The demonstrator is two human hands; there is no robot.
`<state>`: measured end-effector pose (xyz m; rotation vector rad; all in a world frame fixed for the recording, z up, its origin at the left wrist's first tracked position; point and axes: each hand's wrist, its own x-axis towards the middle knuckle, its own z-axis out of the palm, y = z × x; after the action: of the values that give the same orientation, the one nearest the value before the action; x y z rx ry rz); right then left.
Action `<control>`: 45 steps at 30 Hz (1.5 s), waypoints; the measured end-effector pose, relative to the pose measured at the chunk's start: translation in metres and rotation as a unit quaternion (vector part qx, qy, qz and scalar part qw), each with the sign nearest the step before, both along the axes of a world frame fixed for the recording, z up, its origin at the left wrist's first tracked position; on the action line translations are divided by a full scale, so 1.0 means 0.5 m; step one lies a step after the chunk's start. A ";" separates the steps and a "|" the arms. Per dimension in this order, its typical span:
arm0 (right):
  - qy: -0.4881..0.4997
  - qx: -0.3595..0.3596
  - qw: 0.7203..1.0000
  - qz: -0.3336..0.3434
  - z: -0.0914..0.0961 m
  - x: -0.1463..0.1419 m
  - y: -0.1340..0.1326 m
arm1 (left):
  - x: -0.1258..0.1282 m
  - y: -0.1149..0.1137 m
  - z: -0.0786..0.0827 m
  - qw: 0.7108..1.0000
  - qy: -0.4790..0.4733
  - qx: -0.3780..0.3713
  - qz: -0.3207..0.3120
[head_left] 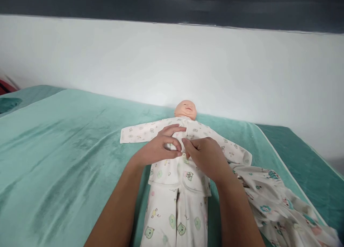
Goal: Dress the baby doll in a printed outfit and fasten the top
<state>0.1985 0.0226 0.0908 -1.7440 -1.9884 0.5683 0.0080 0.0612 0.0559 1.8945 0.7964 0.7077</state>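
A baby doll [186,109] lies on its back, head toward the wall, in a white printed baby shirt [163,170] with long sleeves spread out. Matching printed pants [161,218] cover its legs. Both my hands are at the shirt's front opening, over the doll's chest. My left hand [165,143] pinches the fabric edge between thumb and curled index finger, its other fingers lying over the chest. Opposite it, my right hand [206,154] is closed on the other edge, thumb and fingertips together. Whether a fastener sits between the fingertips is hidden.
A crumpled white printed cloth [282,204] lies at the right, close to my right forearm. Green plush bedding [75,150] spreads beneath everything, with folds on the left. Behind the doll's head rises a white wall [134,60]. Something red [6,86] shows at the far left edge.
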 end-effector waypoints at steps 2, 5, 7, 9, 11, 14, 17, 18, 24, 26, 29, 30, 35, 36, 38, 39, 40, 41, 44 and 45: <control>-0.007 0.004 1.000 -0.003 -0.001 -0.002 0.001 | 0.001 0.000 0.001 1.000 0.009 0.012 0.005; -0.014 0.004 1.000 0.004 -0.001 -0.002 0.002 | 0.003 -0.001 0.003 0.999 0.021 0.023 0.009; -0.002 -0.005 1.000 0.017 0.001 -0.001 0.001 | 0.005 -0.002 0.004 0.999 0.023 0.025 0.013; 0.013 -0.010 0.999 0.032 0.001 0.000 -0.001 | 0.007 -0.003 0.004 0.999 0.020 0.023 0.019; 0.030 -0.011 0.999 0.043 0.001 0.001 -0.002 | 0.005 -0.003 0.003 1.000 0.010 0.016 0.017; 0.054 -0.016 0.997 0.044 0.002 0.003 -0.003 | 0.001 0.000 0.001 1.000 -0.018 -0.003 0.000; 0.074 -0.023 0.997 0.031 0.003 0.005 -0.003 | -0.003 0.003 0.001 0.999 -0.041 -0.014 -0.014; 0.079 -0.021 0.996 0.024 0.002 0.006 -0.002 | -0.003 0.004 0.001 0.999 -0.046 -0.013 -0.016; 0.041 0.013 0.998 -0.039 -0.009 0.002 0.007 | 0.005 0.002 -0.001 0.999 -0.034 -0.001 0.002; 0.026 0.011 0.998 -0.059 -0.012 -0.003 0.008 | 0.008 0.000 -0.003 1.000 -0.020 -0.002 0.022; 0.032 0.007 0.998 -0.053 -0.014 -0.008 0.010 | 0.011 -0.002 -0.007 0.999 0.004 0.022 0.041; 0.046 0.007 0.998 -0.045 -0.015 -0.006 0.012 | 0.012 -0.003 -0.007 0.999 0.009 0.031 0.044; 0.109 0.010 0.985 -0.131 -0.022 0.054 0.030 | 0.025 -0.011 -0.001 0.996 0.025 0.052 0.068; 0.077 0.008 0.981 -0.176 -0.025 0.076 0.034 | 0.031 -0.013 0.000 0.994 0.032 0.062 0.080; -0.015 -0.006 0.971 -0.238 -0.034 0.120 0.040 | 0.045 -0.016 -0.001 0.988 0.047 0.094 0.113; -0.051 -0.012 0.966 -0.254 -0.040 0.137 0.043 | 0.053 -0.016 -0.003 0.983 0.054 0.113 0.134; -0.069 -0.008 0.963 -0.262 -0.046 0.149 0.046 | 0.061 -0.016 -0.006 0.977 0.062 0.132 0.154; -0.067 0.014 0.962 -0.263 -0.053 0.156 0.049 | 0.068 -0.015 -0.010 0.970 0.071 0.151 0.176; 0.015 0.155 0.967 -0.203 -0.077 0.138 0.062 | 0.085 -0.013 -0.019 0.944 0.097 0.197 0.245; 0.047 0.193 0.968 -0.156 -0.085 0.124 0.067 | 0.089 -0.013 -0.020 0.935 0.105 0.208 0.267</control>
<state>0.2605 0.0560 0.0480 -1.6967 -1.5847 0.1423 0.0526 0.0547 0.0457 2.1732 1.4196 1.0837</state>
